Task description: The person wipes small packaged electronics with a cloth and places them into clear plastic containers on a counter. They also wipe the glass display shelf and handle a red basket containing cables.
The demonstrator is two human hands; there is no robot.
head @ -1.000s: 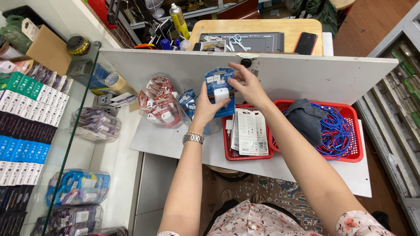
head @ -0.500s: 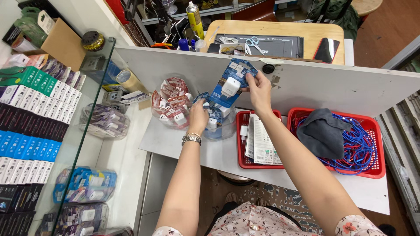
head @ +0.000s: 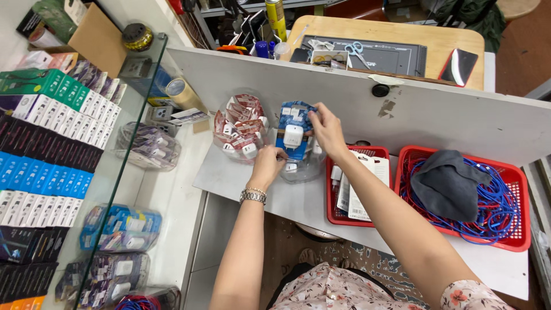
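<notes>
I log, left to right: a clear bag of red-carded white chargers [head: 241,129], full and lying on the grey counter [head: 221,172]; then a second clear bag [head: 301,163], part filled. My left hand [head: 267,166] pinches its lower edge, and my right hand [head: 327,129] grips a blue-carded glossy white charger [head: 294,138] at the bag's mouth, seemingly mid-packing. Rightmost, two red plastic mesh baskets [head: 519,244].
</notes>
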